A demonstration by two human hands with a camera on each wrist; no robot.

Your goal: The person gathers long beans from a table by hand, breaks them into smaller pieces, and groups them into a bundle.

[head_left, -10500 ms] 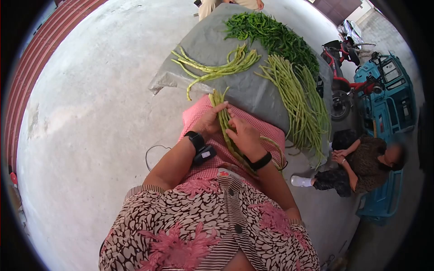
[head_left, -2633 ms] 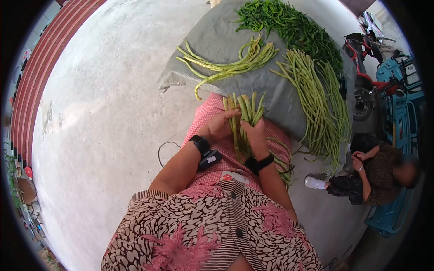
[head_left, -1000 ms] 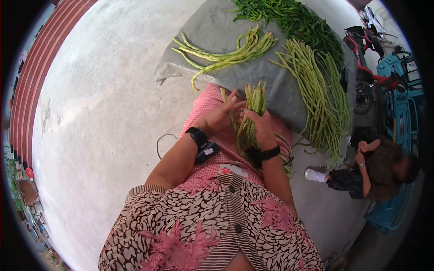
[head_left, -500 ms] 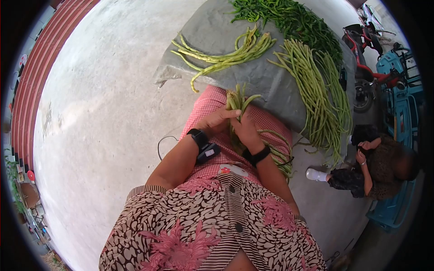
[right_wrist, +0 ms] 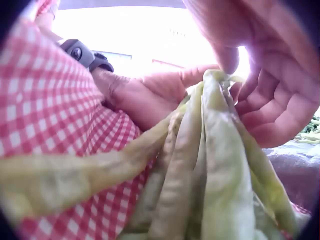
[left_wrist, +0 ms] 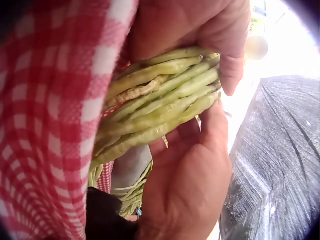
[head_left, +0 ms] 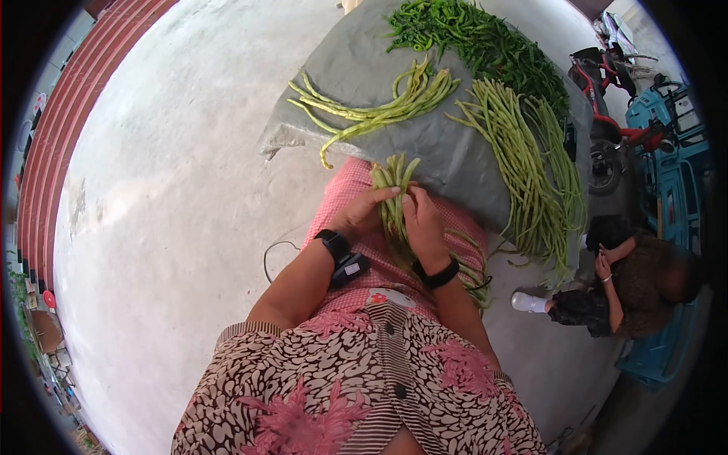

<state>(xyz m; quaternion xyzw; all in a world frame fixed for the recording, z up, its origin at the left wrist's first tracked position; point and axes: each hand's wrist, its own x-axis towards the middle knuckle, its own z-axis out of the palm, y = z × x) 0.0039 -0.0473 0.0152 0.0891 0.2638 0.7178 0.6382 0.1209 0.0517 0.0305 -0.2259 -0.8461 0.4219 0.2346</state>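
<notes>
We held a bundle of long beans (head_left: 393, 199) on our lap, over the red checked cloth (head_left: 356, 250) that covered our knees. Our left hand (head_left: 362, 214) lay on the left side of the bundle, fingers curled round the pods with the thumb across them. Our right hand (head_left: 425, 225) gripped the right side of the bundle, its fingers curved over the pods near their even ends; in the right wrist view those fingers (right_wrist: 265, 95) were bent about the tips. The pod ends stuck out past both hands toward the grey sheet (head_left: 447, 155) beyond the bundle.

We judged the beans light, limp and flexible, hanging over the lap behind the hands, with smooth skins that slide against one another. A single pod would slip out easily, so the bundle seemed best taken close to the gathered ends, wrapped all round by both hands, firmly but without crushing, since the pods can snap or bruise.

On the sheet beyond the bundle lay a smaller bunch of beans (head_left: 371, 106), a long heap of beans (head_left: 523, 167) to its right, and dark green peppers (head_left: 485, 45) farthest off. A person (head_left: 622, 288) sat to the right of the bundle.
</notes>
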